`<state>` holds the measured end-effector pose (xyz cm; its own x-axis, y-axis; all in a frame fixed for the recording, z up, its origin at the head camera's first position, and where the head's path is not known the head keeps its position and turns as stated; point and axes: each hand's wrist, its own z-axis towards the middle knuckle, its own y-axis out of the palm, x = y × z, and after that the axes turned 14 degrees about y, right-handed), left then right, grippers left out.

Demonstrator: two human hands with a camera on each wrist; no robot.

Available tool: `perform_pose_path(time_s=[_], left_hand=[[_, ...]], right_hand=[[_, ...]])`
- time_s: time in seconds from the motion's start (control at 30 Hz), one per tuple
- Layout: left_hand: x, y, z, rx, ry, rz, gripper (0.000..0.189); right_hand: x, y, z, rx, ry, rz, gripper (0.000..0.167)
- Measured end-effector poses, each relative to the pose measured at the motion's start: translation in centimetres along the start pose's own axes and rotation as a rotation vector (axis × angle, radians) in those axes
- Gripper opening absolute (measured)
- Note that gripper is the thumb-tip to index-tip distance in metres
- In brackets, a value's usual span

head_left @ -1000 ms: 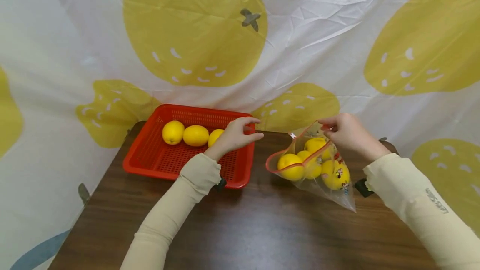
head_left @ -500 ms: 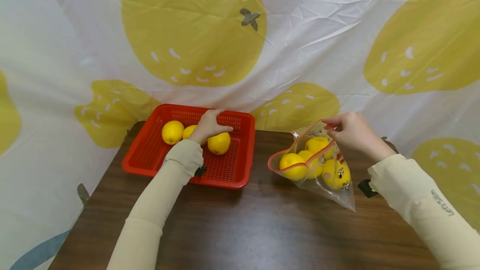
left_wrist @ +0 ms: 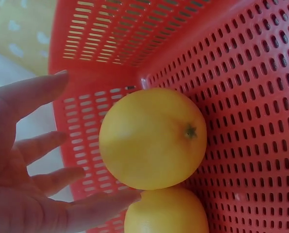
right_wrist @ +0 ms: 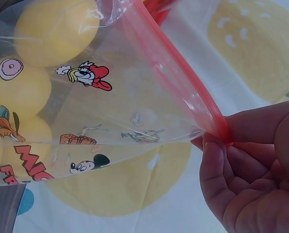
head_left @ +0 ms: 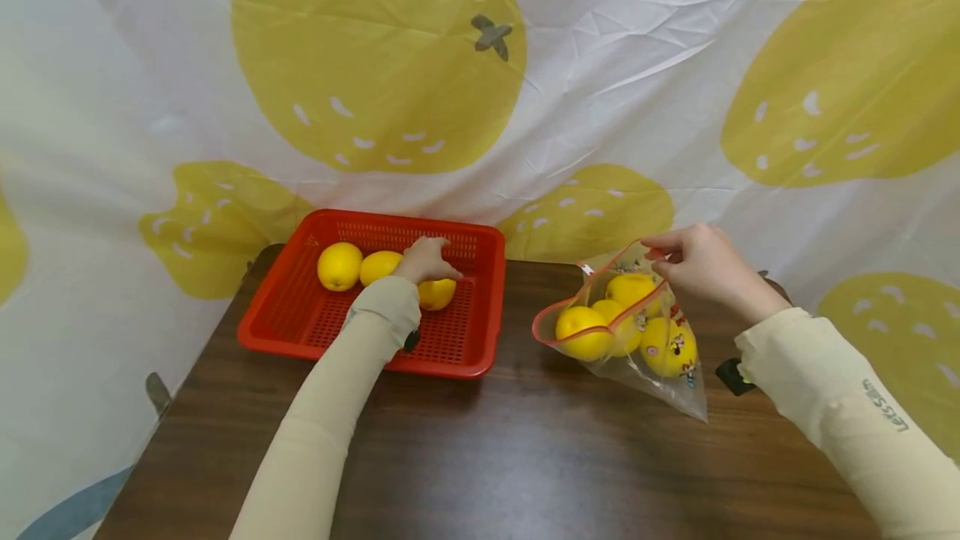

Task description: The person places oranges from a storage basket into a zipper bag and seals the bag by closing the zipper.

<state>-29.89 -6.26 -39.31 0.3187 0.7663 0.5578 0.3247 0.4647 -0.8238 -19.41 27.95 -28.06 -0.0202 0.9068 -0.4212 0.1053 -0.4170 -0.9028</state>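
On my remote feed I find the left hand [head_left: 425, 261] at 11 o'clock from the person's place, over the rightmost fruit [head_left: 437, 297] in the basket [head_left: 492, 319]. Its fingers are spread, gripping nothing; fingertip contact I cannot tell. At 1 o'clock, the right hand [head_left: 708, 272] pinches the lip [right_wrist: 185, 85] of the bag [head_left: 686, 404]. I judge a sound pick needs thumb and fingers opposed at the fruit's widest girth, then a straight lift, the lip held firm. Against half a second ago, the left hand covers more of that fruit and less of the middle fruit [head_left: 378, 267]; the bag appears unaltered.
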Motion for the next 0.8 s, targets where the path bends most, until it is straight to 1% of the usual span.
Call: perform_pose_path(time_s=[0.1,0.17,0.33,0.43,0.5,0.63,0.8], left_hand=[[0.2,0.1,0.1,-0.023,-0.027,0.017,0.069],[0.2,0.2,0.1,-0.049,-0.037,0.036,0.068],[0.0,0.4,0.0,-0.120,-0.061,0.048,0.068],[-0.2,0.6,0.0,-0.146,-0.076,0.045,0.067],[-0.2,0.8,0.0,-0.160,-0.088,0.061,0.066],[-0.3,1.2,0.3,-0.160,-0.118,0.077,0.064],[-0.6,1.6,0.7,-0.149,-0.133,0.092,0.063]], right_hand=[[0.0,0.0,0.0,0.003,-0.004,-0.001,0.038],[0.0,0.0,0.0,0.000,-0.004,0.002,0.038],[0.1,0.1,0.1,0.005,-0.010,-0.003,0.038],[0.1,0.1,0.2,0.014,-0.021,-0.011,0.037],[0.1,0.1,0.2,0.016,-0.025,-0.010,0.037],[0.1,0.2,0.2,0.017,-0.034,-0.007,0.037],[0.2,0.3,0.2,0.014,-0.048,-0.005,0.036]])
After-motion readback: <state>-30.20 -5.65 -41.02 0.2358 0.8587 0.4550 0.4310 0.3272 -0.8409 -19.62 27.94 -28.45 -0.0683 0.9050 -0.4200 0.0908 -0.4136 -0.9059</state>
